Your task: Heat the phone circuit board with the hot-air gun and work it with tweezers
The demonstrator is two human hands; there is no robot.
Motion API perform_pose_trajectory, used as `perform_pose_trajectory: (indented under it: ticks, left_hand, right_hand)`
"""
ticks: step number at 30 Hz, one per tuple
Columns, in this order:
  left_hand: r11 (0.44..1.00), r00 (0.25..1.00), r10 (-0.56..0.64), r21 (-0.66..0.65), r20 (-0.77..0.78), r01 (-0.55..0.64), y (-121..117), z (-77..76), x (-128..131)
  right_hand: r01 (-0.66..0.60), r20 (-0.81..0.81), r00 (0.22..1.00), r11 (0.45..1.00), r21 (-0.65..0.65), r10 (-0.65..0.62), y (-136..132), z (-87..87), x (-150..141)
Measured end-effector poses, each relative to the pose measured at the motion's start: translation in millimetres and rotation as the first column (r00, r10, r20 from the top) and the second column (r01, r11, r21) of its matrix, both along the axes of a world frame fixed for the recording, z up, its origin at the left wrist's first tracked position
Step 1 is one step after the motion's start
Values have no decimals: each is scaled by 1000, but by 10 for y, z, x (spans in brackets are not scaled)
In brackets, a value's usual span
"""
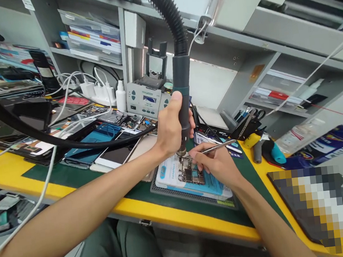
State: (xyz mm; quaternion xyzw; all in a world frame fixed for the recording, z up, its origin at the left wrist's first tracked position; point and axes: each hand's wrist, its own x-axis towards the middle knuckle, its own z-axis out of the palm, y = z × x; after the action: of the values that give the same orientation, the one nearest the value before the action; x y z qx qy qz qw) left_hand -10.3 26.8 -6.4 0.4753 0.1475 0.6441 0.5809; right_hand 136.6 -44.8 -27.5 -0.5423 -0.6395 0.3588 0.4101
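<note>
My left hand [171,126] is wrapped round the dark handle of a hot-air tool [182,86], held upright with its metal nozzle just above a small circuit board [191,174]. A thick ribbed black hose runs up from the handle and loops left. My right hand [218,162] pinches metal tweezers [219,146] whose tips point left toward the nozzle and the board. The board rests on a white and blue holder [176,173] lying on a dark gridded mat [190,194].
Several phones and screens [99,144] lie at the left on the green mat. A grey rework station [148,98] stands at the back, with chargers and white cables beside it. Hand tools [259,144] lie at the right. The yellow table edge [168,212] runs in front.
</note>
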Motion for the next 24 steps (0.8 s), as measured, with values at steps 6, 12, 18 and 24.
perform_pose_trajectory:
  ticks: [6, 12, 18, 24]
  left_hand:
    - [1000, 1000, 14, -21, -2, -14, -19, 38, -31]
    - [997, 1000, 13, -73, 4, -13, -13, 77, -57]
    - [994, 1000, -19, -106, 20, 21, -45, 93, -72]
    - [998, 1000, 19, -54, -5, -19, -75, 78, -50]
  right_hand:
    - [-6, -20, 1000, 1000, -22, 5, -5, -1, -7]
    - [-7, -24, 1000, 1000, -27, 6, -8, -5, -4]
    - [-17, 8, 1000, 1000, -22, 17, -21, -8, -5]
    - [-12, 14, 1000, 999, -44, 13, -30, 29, -22]
